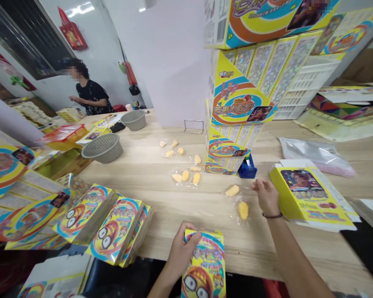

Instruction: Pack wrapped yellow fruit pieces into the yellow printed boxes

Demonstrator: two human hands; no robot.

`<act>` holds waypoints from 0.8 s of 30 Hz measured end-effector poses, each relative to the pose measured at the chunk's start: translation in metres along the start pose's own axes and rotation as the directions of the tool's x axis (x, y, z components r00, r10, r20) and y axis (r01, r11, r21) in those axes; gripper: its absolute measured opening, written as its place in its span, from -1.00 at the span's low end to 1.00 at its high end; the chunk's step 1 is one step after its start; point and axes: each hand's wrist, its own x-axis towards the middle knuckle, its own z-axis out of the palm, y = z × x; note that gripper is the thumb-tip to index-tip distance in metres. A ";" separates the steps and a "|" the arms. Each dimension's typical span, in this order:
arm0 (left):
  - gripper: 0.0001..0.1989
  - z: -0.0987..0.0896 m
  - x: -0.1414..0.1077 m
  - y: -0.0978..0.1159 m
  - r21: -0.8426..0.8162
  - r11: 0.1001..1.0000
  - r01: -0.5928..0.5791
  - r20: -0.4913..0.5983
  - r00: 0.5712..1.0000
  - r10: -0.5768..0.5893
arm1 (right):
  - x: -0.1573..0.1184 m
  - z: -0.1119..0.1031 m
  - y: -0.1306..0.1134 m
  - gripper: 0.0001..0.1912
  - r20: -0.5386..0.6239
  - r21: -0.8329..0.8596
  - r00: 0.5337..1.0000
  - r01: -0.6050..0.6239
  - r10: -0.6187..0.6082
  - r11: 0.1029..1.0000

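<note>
My left hand (184, 248) grips the upper left of a yellow cartoon box (205, 265) at the table's front edge, thumb on its face. To the right, my right hand (265, 196) is raised over the table beside a yellow carton (311, 194), its fingers curled together; whatever they may hold is too small to make out. Two wrapped yellow pieces, one (232, 190) nearer the blue dispenser and one (243, 210) below it, lie left of that hand. Several more wrapped pieces (185, 176) are scattered at the middle of the table.
Stacked display boxes (236, 95) rise behind a blue tape dispenser (248, 167). Several cartoon boxes (115, 231) lie at the front left. Two grey baskets, the nearer (102, 149) and the farther (133, 120), stand behind. A plastic bag (317, 155) lies right. A person (91, 93) sits back left.
</note>
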 end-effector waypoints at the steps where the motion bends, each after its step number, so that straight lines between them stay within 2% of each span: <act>1: -0.68 -0.002 0.000 0.011 0.031 0.999 -0.027 0.029 0.999 0.026 | -0.018 -0.006 -0.011 -0.72 0.092 -0.002 0.995 0.036 -0.035 0.999; 2: -0.70 -0.004 0.000 0.022 0.065 0.996 -0.054 0.075 0.996 0.049 | -0.038 -0.013 -0.024 -0.73 0.198 -0.009 0.978 0.070 -0.067 0.998; 3: -0.73 -0.006 0.000 0.032 0.103 0.991 -0.081 0.129 0.989 0.067 | -0.059 -0.019 -0.039 -0.73 0.344 -0.021 0.935 0.102 -0.089 0.995; 4: -0.75 -0.008 -0.001 0.040 0.146 0.983 -0.109 0.187 0.979 0.081 | -0.080 -0.024 -0.055 -0.73 0.585 -0.062 0.801 0.201 -0.127 0.978; 5: -0.77 -0.009 -0.003 0.048 0.192 0.972 -0.138 0.243 0.966 0.089 | -0.099 -0.027 -0.071 -0.70 0.758 -0.069 0.636 0.295 -0.142 0.953; 6: -0.79 -0.010 -0.005 0.055 0.237 0.957 -0.165 0.290 0.953 0.093 | -0.114 -0.029 -0.086 -0.59 0.880 -0.040 0.455 0.355 -0.135 0.934; 7: -0.80 -0.010 -0.007 0.061 0.282 0.939 -0.194 0.326 0.940 0.097 | -0.126 -0.029 -0.100 -0.50 0.940 0.003 0.309 0.408 -0.141 0.913; 8: -0.81 -0.010 -0.010 0.065 0.323 0.919 -0.228 0.353 0.930 0.107 | -0.134 -0.027 -0.110 -0.41 0.965 0.038 0.215 0.452 -0.150 0.891; 9: -0.82 -0.009 -0.013 0.068 0.349 0.899 -0.263 0.374 0.919 0.124 | -0.139 -0.024 -0.117 -0.33 0.975 0.062 0.158 0.481 -0.155 0.875; 11: -0.84 -0.009 -0.020 0.073 0.356 0.879 -0.318 0.410 0.898 0.158 | -0.140 -0.016 -0.123 -0.24 0.985 0.062 0.114 0.483 -0.133 0.873; 12: -0.84 -0.009 -0.024 0.074 0.336 0.879 -0.338 0.426 0.887 0.179 | -0.139 -0.011 -0.123 -0.20 0.991 0.042 0.094 0.435 -0.091 0.899; 14: -0.82 -0.010 -0.030 0.074 0.243 0.901 -0.358 0.452 0.864 0.222 | -0.136 -0.003 -0.119 -0.18 0.999 -0.012 0.049 0.250 0.000 0.968; 15: -0.80 -0.011 -0.034 0.074 0.177 0.920 -0.349 0.455 0.858 0.237 | -0.136 0.001 -0.116 -0.19 0.999 -0.035 0.035 0.141 0.030 0.989; 16: -0.79 -0.012 -0.037 0.075 0.102 0.937 -0.334 0.451 0.855 0.255 | -0.136 0.003 -0.113 -0.22 0.998 -0.046 0.045 0.047 0.044 0.998; 17: -0.77 -0.012 -0.040 0.076 0.023 0.946 -0.322 0.438 0.854 0.280 | -0.138 0.005 -0.110 -0.29 0.996 -0.035 0.087 -0.019 0.036 0.999; 18: -0.76 -0.013 -0.044 0.077 -0.054 0.945 -0.322 0.418 0.852 0.315 | -0.141 0.006 -0.108 -0.37 0.988 -0.002 0.154 -0.053 0.010 0.999; 19: -0.76 -0.014 -0.047 0.080 -0.120 0.932 -0.342 0.391 0.846 0.362 | -0.145 0.005 -0.106 -0.47 0.970 0.054 0.241 -0.067 -0.036 0.996; 20: -0.76 -0.014 -0.050 0.083 -0.167 0.907 -0.387 0.359 0.833 0.421 | -0.151 0.003 -0.104 -0.57 0.934 0.128 0.345 -0.075 -0.095 0.989; 22: -0.80 -0.015 -0.056 0.090 -0.184 0.825 -0.534 0.288 0.773 0.565 | -0.165 -0.005 -0.102 -0.71 0.798 0.327 0.552 -0.062 -0.241 0.943; 23: -0.83 -0.016 -0.058 0.095 -0.154 0.776 -0.612 0.258 0.733 0.629 | -0.174 -0.011 -0.101 -0.69 0.720 0.417 0.622 -0.032 -0.309 0.908; 24: -0.86 -0.016 -0.059 0.098 -0.110 0.724 -0.681 0.234 0.690 0.685 | -0.183 -0.017 -0.101 -0.64 0.654 0.476 0.662 0.017 -0.366 0.880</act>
